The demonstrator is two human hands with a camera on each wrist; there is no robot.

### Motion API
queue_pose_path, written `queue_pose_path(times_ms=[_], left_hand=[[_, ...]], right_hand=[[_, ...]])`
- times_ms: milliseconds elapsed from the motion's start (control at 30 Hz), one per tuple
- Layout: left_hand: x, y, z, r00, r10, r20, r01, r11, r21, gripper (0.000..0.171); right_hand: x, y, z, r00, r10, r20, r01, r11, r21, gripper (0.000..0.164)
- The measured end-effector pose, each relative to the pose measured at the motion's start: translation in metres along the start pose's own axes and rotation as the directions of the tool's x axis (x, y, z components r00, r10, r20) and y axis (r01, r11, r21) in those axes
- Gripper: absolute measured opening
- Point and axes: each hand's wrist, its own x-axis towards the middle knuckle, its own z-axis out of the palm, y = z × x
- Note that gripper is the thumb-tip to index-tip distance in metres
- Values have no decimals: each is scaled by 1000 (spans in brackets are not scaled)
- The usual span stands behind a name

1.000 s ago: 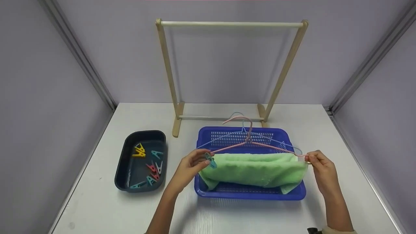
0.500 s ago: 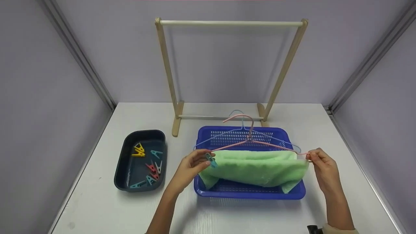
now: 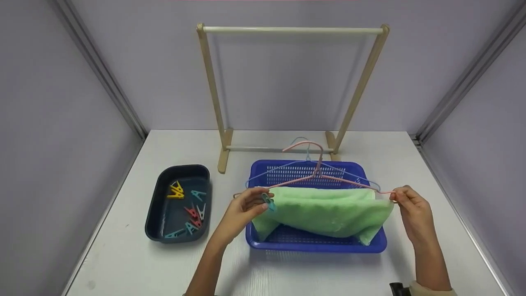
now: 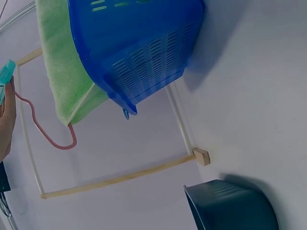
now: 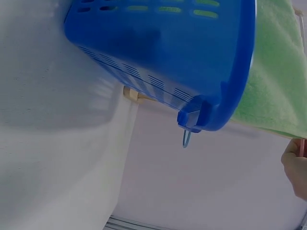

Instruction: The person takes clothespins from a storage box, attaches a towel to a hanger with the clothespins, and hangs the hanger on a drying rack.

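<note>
A light green towel (image 3: 324,213) is draped over the bar of a pink clothes hanger (image 3: 316,173), in front of and above the blue basket. My right hand (image 3: 415,211) pinches the hanger's right end beside the towel's edge. At the other side, my left hand (image 3: 246,207) holds a teal clothespin (image 3: 269,202) between thumb and fingers, close to the towel's left edge. The hanger's left tip pokes out behind that hand. In the left wrist view, the pink wire (image 4: 36,120) loops beyond the towel's corner. The right wrist view catches my fingers (image 5: 292,160) at the towel corner.
The blue basket (image 3: 316,246) stands below the towel, with a light blue hanger (image 3: 283,167) across it. A dark tray (image 3: 150,213) of several yellow, teal, red and white clothespins sits to the left. A wooden rack (image 3: 294,30) rises behind.
The pink hanger and towel have risen slightly, and my right hand has shifted a little to the right. The hanger's left tip now shows past my left hand, which has barely moved.
</note>
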Motion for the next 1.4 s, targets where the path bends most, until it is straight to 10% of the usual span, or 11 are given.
queue_pose_path(times_ms=[1400], left_hand=[[4, 29, 11, 995, 74, 64, -70, 995, -65, 37]], right_hand=[[12, -33, 19, 997, -28, -72, 50, 942, 333, 24]])
